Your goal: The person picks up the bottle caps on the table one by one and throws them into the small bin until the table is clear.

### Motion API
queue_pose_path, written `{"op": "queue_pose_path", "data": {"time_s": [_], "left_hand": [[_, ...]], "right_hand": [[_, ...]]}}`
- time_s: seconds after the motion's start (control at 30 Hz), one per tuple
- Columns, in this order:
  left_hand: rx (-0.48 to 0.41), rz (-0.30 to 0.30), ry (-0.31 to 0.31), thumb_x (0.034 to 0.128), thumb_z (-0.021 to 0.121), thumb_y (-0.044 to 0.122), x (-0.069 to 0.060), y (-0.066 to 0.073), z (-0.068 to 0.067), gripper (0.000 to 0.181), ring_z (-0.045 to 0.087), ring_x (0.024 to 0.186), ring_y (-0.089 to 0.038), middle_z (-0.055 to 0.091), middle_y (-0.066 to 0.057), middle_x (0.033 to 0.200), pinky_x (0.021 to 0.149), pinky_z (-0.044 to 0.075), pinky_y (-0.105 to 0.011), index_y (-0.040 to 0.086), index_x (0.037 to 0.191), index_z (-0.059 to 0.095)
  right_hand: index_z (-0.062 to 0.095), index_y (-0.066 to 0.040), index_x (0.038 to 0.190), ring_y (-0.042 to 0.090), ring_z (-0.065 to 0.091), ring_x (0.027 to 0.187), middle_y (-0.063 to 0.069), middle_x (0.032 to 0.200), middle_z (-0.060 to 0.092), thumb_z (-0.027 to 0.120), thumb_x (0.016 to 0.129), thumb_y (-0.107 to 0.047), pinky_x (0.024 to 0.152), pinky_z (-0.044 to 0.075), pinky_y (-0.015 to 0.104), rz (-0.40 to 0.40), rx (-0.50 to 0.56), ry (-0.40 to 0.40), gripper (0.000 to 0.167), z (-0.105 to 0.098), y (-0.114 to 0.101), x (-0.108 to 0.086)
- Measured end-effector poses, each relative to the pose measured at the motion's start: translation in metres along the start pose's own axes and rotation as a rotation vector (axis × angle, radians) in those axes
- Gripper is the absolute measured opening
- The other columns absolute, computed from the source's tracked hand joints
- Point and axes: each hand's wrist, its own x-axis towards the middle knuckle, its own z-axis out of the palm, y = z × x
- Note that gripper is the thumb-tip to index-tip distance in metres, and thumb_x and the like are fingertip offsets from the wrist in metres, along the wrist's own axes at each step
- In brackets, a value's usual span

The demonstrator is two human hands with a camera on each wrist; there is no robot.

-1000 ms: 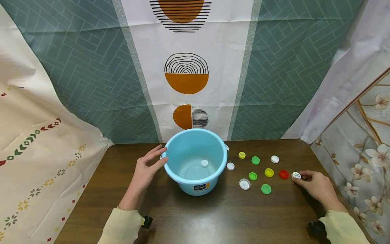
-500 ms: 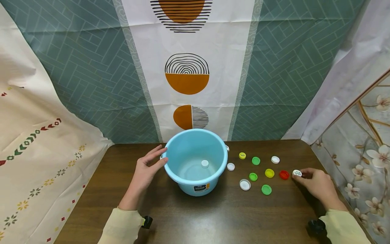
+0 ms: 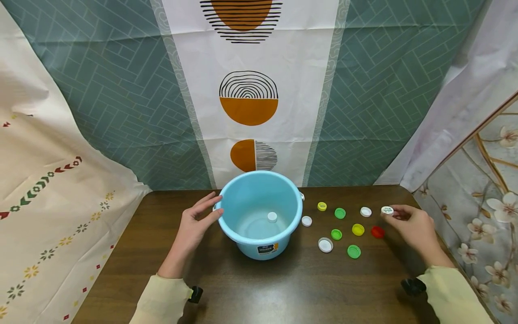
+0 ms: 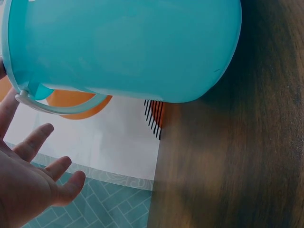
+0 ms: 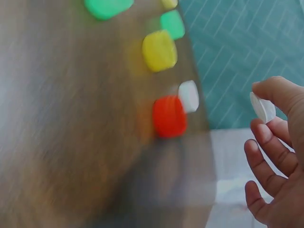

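A light blue bucket [image 3: 259, 243] stands on the table, with one white bottle cap [image 3: 272, 217] lying inside it. My left hand [image 3: 195, 223] touches the left side of its rim with thumb and fingertip; in the left wrist view the other fingers are spread loosely, apart from the bucket's wall [image 4: 123, 47]. Between thumb and fingers, my right hand [image 3: 414, 227] pinches a white bottle cap [image 3: 387, 210] with print on top, raised over the table's right side. Below and left of that hand lies a red cap [image 3: 377, 232]; a white cap [image 3: 366, 212] lies just left.
Right of the bucket, several loose caps lie on the brown table [image 3: 283, 288]: yellow [image 3: 358, 230], green [image 3: 354, 251] and a larger white cap [image 3: 325, 245]. A white cap [image 3: 306, 221] lies close beside the bucket. A patterned cloth [image 3: 259, 112] hangs behind.
My right hand has lifted the white bottle cap off the table and moved it away from me and slightly left. The left hand and bucket have stayed put.
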Motion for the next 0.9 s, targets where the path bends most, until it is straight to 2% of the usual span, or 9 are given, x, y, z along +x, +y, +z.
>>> {"op": "queue_pose_path", "data": {"time_s": [0.23, 0.3, 0.4, 0.53, 0.67, 0.83, 0.9], "left_hand": [[-0.003, 0.000, 0.000, 0.0845, 0.069, 0.030, 0.000, 0.001, 0.000, 0.042, 0.034, 0.137, -0.021, 0.044, -0.008, 0.145, 0.104, 0.029, -0.059, 0.014, 0.123, 0.063], [-0.007, -0.002, -0.001, 0.0845, 0.070, 0.030, 0.000, 0.000, 0.000, 0.043, 0.034, 0.137, -0.021, 0.043, -0.007, 0.145, 0.104, 0.029, -0.059, 0.013, 0.123, 0.063], [-0.009, -0.007, -0.001, 0.0843, 0.070, 0.030, 0.000, -0.001, 0.000, 0.043, 0.033, 0.137, -0.021, 0.043, -0.006, 0.145, 0.104, 0.030, -0.060, 0.014, 0.123, 0.063], [-0.008, -0.007, 0.000, 0.0840, 0.070, 0.031, 0.001, 0.000, 0.000, 0.043, 0.033, 0.137, -0.021, 0.044, -0.004, 0.145, 0.104, 0.030, -0.060, 0.014, 0.123, 0.063], [-0.007, -0.003, 0.001, 0.0839, 0.070, 0.030, 0.001, 0.001, 0.000, 0.043, 0.034, 0.137, -0.022, 0.044, -0.005, 0.144, 0.104, 0.031, -0.059, 0.013, 0.123, 0.063], [-0.008, -0.003, -0.001, 0.0843, 0.070, 0.029, 0.000, 0.002, 0.001, 0.043, 0.035, 0.136, -0.023, 0.044, -0.008, 0.144, 0.103, 0.033, -0.058, 0.011, 0.123, 0.063], [-0.007, -0.006, 0.001, 0.0845, 0.070, 0.028, -0.001, 0.001, 0.001, 0.043, 0.035, 0.136, -0.024, 0.045, -0.008, 0.144, 0.103, 0.034, -0.058, 0.011, 0.123, 0.062]], "right_hand": [[0.068, -0.017, 0.109, -0.019, 0.050, 0.073, 0.005, 0.099, 0.070, 0.069, 0.078, -0.052, 0.067, 0.040, 0.013, -0.011, 0.085, -0.021, 0.046, 0.002, -0.041, 0.015], [0.067, -0.018, 0.110, -0.017, 0.051, 0.076, 0.004, 0.102, 0.070, 0.068, 0.077, -0.054, 0.066, 0.043, 0.011, -0.011, 0.096, -0.029, 0.048, 0.003, -0.055, 0.019], [0.067, -0.018, 0.111, -0.005, 0.056, 0.082, 0.004, 0.103, 0.069, 0.067, 0.077, -0.056, 0.067, 0.044, 0.013, -0.017, 0.111, -0.040, 0.051, 0.005, -0.075, 0.024], [0.065, -0.017, 0.114, 0.014, 0.058, 0.094, 0.005, 0.106, 0.068, 0.065, 0.078, -0.057, 0.074, 0.045, 0.023, -0.032, 0.138, -0.061, 0.055, 0.008, -0.099, 0.030], [0.064, -0.017, 0.115, 0.022, 0.059, 0.099, 0.005, 0.109, 0.067, 0.066, 0.079, -0.055, 0.074, 0.046, 0.028, -0.076, 0.191, -0.070, 0.053, 0.012, -0.117, 0.035], [0.066, -0.020, 0.110, 0.018, 0.061, 0.095, 0.001, 0.107, 0.068, 0.068, 0.078, -0.053, 0.066, 0.048, 0.024, -0.134, 0.221, -0.070, 0.046, 0.019, -0.137, 0.039], [0.066, -0.021, 0.110, 0.015, 0.058, 0.095, 0.000, 0.108, 0.068, 0.068, 0.077, -0.053, 0.069, 0.047, 0.026, -0.141, 0.234, -0.083, 0.047, 0.021, -0.145, 0.039]]}}
